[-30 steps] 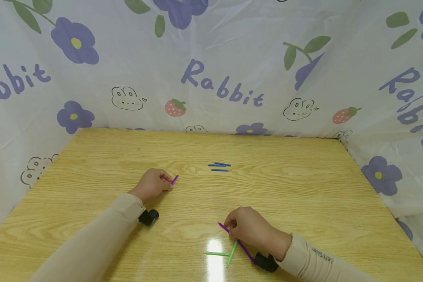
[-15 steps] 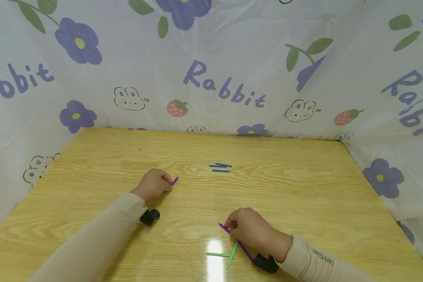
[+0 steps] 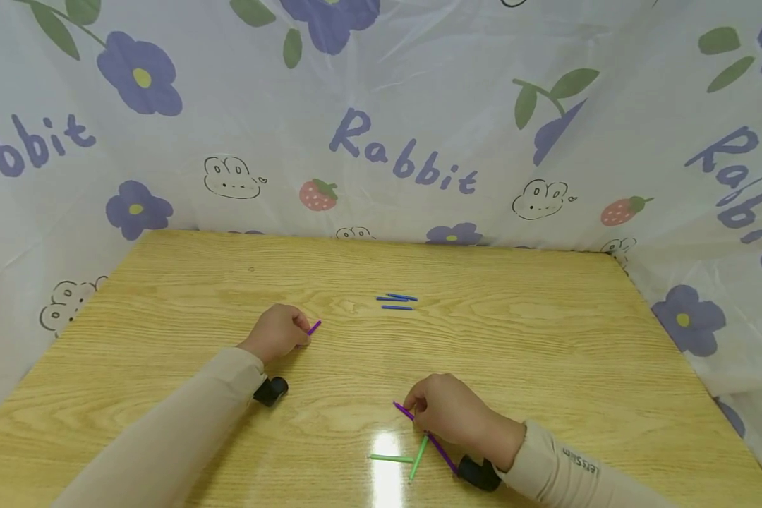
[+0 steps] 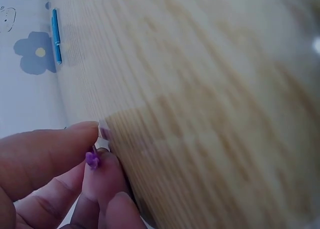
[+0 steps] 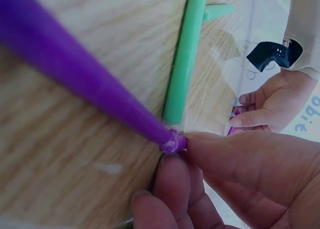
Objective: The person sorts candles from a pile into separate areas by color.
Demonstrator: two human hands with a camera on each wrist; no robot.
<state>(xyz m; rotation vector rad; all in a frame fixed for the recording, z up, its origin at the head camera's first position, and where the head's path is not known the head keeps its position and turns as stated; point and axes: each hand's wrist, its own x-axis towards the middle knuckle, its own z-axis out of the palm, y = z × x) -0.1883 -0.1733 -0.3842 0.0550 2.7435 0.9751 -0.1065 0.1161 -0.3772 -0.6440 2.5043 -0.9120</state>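
Observation:
My left hand [image 3: 278, 331] pinches a thin purple stick [image 3: 315, 328] between thumb and forefinger, left of the table's middle. In the left wrist view the end of that purple stick [image 4: 92, 160] pokes out between the fingertips. Nearer the front, my right hand [image 3: 449, 408] pinches a second purple stick [image 3: 403, 410], held low at the table. A third purple stick [image 5: 95, 84] lies end to end with it, meeting it at the fingertips. One green stick [image 5: 186, 59] has its end close to that joint. Another green stick [image 3: 391, 458] lies crosswise, touching or almost touching the first.
Several blue sticks [image 3: 396, 307] lie grouped farther back on the wooden table [image 3: 533, 339]. A white curtain [image 3: 419, 85] with flowers and lettering hangs behind the table and along its sides. Dark wrist cameras [image 3: 479, 474] sit close above the tabletop.
The stick in my left hand has tilted slightly, its far end a little lower. My right hand and the sticks on the table stay in place; the head view shifted slightly.

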